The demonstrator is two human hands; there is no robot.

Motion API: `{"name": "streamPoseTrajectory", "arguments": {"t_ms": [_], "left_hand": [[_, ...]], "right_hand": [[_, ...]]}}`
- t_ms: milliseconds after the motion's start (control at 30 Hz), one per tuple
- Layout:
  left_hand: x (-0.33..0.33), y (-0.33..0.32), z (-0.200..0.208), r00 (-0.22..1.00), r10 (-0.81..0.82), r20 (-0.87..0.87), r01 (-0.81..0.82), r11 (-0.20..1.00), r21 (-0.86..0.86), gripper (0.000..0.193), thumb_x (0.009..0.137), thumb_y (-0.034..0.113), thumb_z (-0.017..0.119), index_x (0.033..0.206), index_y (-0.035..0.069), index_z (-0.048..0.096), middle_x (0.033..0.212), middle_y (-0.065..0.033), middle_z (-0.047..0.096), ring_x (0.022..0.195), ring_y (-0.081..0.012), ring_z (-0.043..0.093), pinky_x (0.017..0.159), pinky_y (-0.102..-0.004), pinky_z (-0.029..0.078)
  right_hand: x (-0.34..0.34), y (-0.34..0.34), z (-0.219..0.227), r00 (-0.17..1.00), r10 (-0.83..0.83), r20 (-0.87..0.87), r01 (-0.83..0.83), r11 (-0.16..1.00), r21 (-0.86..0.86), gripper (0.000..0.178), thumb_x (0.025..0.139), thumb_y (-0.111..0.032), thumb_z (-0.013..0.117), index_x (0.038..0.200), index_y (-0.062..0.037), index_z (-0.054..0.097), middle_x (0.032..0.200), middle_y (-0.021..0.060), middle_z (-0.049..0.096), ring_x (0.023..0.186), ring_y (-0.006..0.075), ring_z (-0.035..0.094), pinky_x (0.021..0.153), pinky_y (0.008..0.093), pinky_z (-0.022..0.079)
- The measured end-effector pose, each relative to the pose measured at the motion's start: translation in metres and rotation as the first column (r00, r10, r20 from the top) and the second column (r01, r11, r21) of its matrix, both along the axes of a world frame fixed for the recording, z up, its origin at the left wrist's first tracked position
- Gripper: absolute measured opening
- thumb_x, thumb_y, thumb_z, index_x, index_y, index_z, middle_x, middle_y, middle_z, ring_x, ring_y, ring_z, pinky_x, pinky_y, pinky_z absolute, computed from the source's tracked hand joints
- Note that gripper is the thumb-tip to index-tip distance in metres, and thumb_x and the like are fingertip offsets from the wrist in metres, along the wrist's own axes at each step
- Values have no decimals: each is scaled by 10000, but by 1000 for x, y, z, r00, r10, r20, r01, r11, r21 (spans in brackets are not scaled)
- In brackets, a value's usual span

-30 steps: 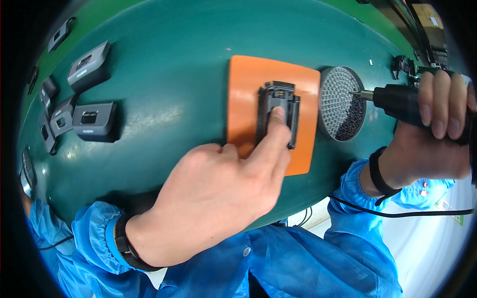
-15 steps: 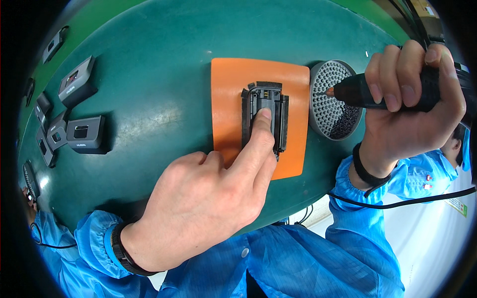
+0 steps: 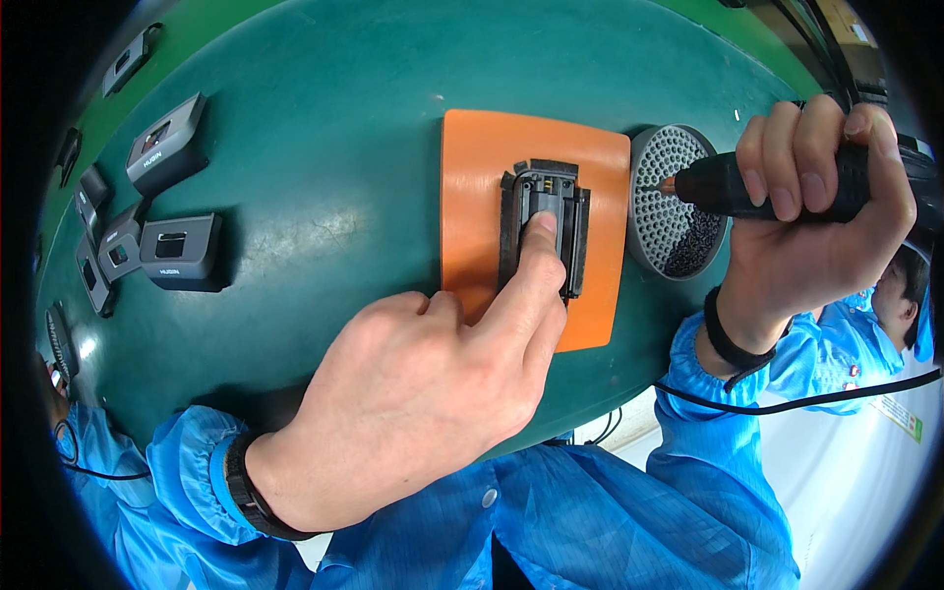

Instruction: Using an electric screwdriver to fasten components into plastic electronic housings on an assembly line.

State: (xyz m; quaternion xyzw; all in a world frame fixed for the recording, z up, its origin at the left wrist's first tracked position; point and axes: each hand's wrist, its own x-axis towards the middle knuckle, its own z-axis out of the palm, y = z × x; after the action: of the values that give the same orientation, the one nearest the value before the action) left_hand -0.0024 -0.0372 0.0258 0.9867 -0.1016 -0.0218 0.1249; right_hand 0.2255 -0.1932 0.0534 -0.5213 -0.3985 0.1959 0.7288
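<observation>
A black plastic housing [image 3: 573, 231] with an open inside and gold contacts near its far end lies on an orange mat [image 3: 477, 157]. My left hand [image 3: 423, 393] holds it down: the index fingertip presses inside it, while the other fingers curl at its near end, partly hidden. My right hand [image 3: 816, 187] is wrapped round a black electric screwdriver [image 3: 723, 184], held nearly level. Its copper-coloured tip points left over a round grey screw tray [image 3: 644, 231] full of small holes. Dark screws [image 3: 694, 244] are heaped in the tray's near right part. Whether the tip carries a screw, I cannot tell.
Several grey device covers [image 3: 179, 254] with rectangular windows lie on the green table [image 3: 324, 128] at the left. A black cable [image 3: 796, 404] crosses below my right wrist. Another person in blue [image 3: 855, 329] is at the right edge; a blue sleeve shows lower left.
The view has shifted, so the mat, housing and tray appear slightly farther right. Both hands keep their grips, and the screwdriver tip stays over the tray.
</observation>
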Motion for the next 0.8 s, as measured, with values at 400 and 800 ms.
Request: {"name": "streamPoseTrajectory", "arguments": {"t_ms": [400,800], "left_hand": [[-7,-3,-4,994,5,108,-9,999,43,345,813,97,702,1138,-17,722,1422,-170,636,578,-101,622,533,-239,498],[-7,-3,-9,977,40,208,-57,995,76,282,755,92,681,1024,20,721,1345,-135,677,510,-81,555,509,-226,473]], "right_hand": [[-11,-1,30,1000,25,8,-26,996,81,202,1041,-226,504,987,-59,605,663,-38,452,536,72,432,572,248,398],[-26,32,6,975,200,97,-202,979,17,339,1083,-339,429,1055,-70,633,720,-42,483,580,69,455,575,271,397]]}}
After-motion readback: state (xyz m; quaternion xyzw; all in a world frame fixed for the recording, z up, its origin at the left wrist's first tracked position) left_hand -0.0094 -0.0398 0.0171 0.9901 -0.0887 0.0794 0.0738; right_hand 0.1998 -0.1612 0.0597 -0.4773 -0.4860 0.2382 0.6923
